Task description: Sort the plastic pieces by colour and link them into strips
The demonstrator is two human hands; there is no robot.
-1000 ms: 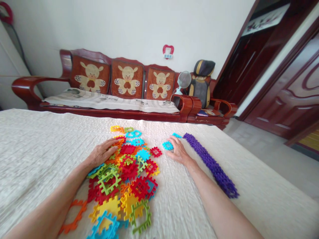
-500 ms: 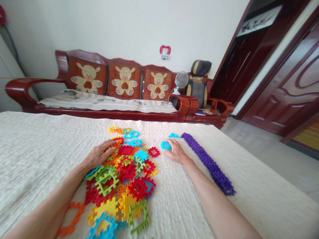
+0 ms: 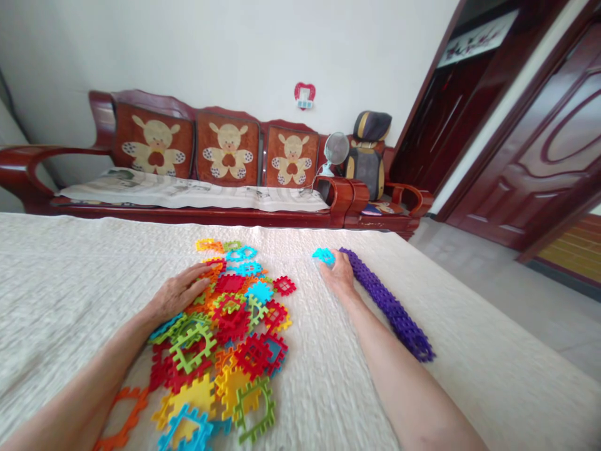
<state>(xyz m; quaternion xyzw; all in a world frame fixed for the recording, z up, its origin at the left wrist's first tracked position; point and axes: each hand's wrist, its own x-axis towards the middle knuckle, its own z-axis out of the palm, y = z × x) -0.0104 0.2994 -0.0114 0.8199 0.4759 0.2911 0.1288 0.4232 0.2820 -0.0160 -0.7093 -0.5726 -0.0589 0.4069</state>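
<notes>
Reaching farther out than a second ago, the right hand point(image 3: 338, 275) has moved to the far-right side of the pile point(image 3: 232, 322) of toothed plastic pieces, its fingers at a blue piece point(image 3: 323, 255); whether they grip it or only press on it, I cannot tell. Earlier, two blue pieces showed apart at that side of the pile, the nearer one by this hand; now one patch of blue shows, and the hand hides whatever lies beneath it. The left hand point(image 3: 183, 291) has stayed on the left edge of the pile, loose, its fingers stretched over the pieces rather than clenched. The view has swung slightly to the right. Right of the pile, past the right hand, a long purple row point(image 3: 387, 304) slants toward the near side, its far end just beside that hand. At the pile's near-left side, an orange piece point(image 3: 124, 421) is partly covered by the left forearm. Under the pile spreads the pale cloth of the table point(image 3: 323, 388). Well beyond the pile stand a wooden sofa point(image 3: 300, 217) with bear cushions point(image 3: 230, 150) and, beyond and to the right, a small fan point(image 3: 337, 148).
</notes>
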